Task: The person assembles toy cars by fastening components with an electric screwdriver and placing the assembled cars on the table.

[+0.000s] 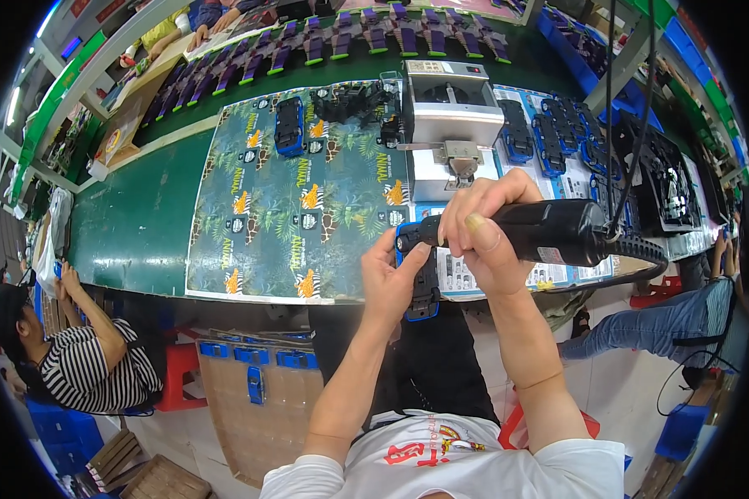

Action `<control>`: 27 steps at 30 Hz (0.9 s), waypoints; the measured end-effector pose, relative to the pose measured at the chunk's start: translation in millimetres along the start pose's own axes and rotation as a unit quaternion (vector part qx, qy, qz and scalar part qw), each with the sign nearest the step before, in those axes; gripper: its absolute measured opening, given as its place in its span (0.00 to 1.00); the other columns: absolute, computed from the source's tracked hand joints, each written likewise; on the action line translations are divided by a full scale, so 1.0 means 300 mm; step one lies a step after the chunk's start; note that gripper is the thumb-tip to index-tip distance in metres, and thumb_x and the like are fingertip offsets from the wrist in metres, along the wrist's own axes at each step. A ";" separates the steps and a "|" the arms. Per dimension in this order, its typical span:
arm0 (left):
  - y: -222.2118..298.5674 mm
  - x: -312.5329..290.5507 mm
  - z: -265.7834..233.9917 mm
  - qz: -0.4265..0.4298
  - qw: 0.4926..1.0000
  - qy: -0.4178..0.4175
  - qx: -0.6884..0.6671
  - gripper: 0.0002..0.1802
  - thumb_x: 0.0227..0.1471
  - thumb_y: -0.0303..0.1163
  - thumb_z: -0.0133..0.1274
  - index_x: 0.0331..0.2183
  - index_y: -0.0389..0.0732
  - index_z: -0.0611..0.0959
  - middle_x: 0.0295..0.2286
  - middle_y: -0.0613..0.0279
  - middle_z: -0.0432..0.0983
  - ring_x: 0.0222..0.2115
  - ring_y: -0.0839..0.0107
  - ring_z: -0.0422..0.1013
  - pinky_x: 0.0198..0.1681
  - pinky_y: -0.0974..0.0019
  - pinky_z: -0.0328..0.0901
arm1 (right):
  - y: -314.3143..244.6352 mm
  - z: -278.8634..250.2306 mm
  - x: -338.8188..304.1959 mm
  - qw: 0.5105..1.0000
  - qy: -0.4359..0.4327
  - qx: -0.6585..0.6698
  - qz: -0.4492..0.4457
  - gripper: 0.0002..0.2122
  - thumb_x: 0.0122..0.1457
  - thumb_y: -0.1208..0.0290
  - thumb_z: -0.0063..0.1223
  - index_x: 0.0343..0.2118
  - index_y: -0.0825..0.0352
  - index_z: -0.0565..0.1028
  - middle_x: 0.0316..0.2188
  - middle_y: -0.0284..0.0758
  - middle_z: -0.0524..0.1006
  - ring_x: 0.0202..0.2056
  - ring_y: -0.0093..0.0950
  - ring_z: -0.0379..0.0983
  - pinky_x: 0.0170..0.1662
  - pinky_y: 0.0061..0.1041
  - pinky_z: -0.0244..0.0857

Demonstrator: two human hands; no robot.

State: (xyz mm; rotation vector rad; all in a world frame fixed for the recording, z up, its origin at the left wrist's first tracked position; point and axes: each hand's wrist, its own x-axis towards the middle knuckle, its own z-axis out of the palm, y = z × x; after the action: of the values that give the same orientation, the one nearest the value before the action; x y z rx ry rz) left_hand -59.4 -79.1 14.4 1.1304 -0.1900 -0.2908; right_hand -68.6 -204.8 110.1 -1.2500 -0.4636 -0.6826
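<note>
From my place I see the left hand [389, 279] holding the car [425, 289], a blue toy with its black underside toward me. The hand is closed around the far part of the car: the thumb lies over the underside and the other fingers are on the left side. So the car is just to the right of the left palm, and its near end sticks out past the table edge, over the dark trousers.

The right hand [493, 241] is wrapped around the front part of a black driver [553, 231], thumb on the near side. The driver lies almost level, and its nose comes to the far end of the car, close by the left thumb; I cannot tell if the bit touches, because the tip is hidden. A ribbed cable [641, 248] curves back at the right.

Below the table, to the left, I see a carton [254, 441] with blue parts [295, 359] on it. On the table, a printed sheet [341, 241] spreads left of the hands. Beyond the right hand stands a metal machine [458, 121]. A second car [290, 126] and black parts [354, 104] lie left of it, and more cars [549, 145] to its right. Farthest, purple pieces [404, 40] form a long row.
</note>
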 end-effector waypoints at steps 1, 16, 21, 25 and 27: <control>-0.002 0.000 -0.006 0.001 1.000 0.002 0.001 0.12 0.53 0.23 0.57 0.41 0.32 0.80 0.33 0.64 0.79 0.32 0.82 0.72 0.36 0.74 0.69 | 0.000 0.001 0.002 1.000 -0.005 -0.004 -0.004 0.11 0.57 0.72 0.57 0.30 0.65 0.63 0.16 0.32 0.66 0.15 0.22 0.63 0.24 0.26 0.66; 0.069 0.047 -0.064 -0.113 0.979 0.018 -0.170 0.26 0.46 0.16 0.53 0.49 0.34 0.70 0.43 0.51 0.75 0.38 0.60 0.77 0.36 0.58 0.77 | 0.001 -0.086 0.209 0.985 0.131 -0.113 -0.028 0.07 0.53 0.77 0.65 0.24 0.69 0.76 0.16 0.26 0.73 0.14 0.14 0.67 0.19 0.14 0.59; 0.035 0.064 -0.100 -0.100 0.976 0.009 -0.194 0.24 0.47 0.16 0.55 0.49 0.35 0.73 0.44 0.51 0.76 0.38 0.63 0.78 0.35 0.58 0.78 | 0.010 -0.058 0.241 0.980 0.091 -0.179 0.008 0.09 0.54 0.74 0.65 0.22 0.68 0.75 0.13 0.23 0.71 0.15 0.11 0.64 0.18 0.14 0.55; 0.031 0.068 -0.104 -0.094 0.975 0.023 -0.199 0.25 0.46 0.15 0.55 0.48 0.36 0.72 0.43 0.52 0.75 0.38 0.64 0.77 0.35 0.59 0.77 | -0.009 -0.062 0.248 0.982 0.085 -0.131 0.105 0.11 0.54 0.71 0.64 0.21 0.67 0.74 0.12 0.26 0.70 0.12 0.15 0.64 0.17 0.16 0.55; 0.018 0.070 -0.094 -0.077 0.978 0.023 -0.191 0.26 0.45 0.16 0.56 0.49 0.36 0.71 0.43 0.53 0.74 0.37 0.65 0.76 0.36 0.59 0.76 | -0.029 -0.069 0.179 0.986 0.102 0.000 0.133 0.08 0.54 0.74 0.62 0.27 0.68 0.72 0.12 0.29 0.69 0.10 0.19 0.63 0.17 0.19 0.56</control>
State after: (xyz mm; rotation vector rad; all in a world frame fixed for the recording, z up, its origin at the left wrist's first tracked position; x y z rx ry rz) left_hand -30.5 -59.5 7.7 0.7694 -0.0021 -0.4190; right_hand -37.1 -237.6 146.2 -1.1999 -0.1247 -0.5750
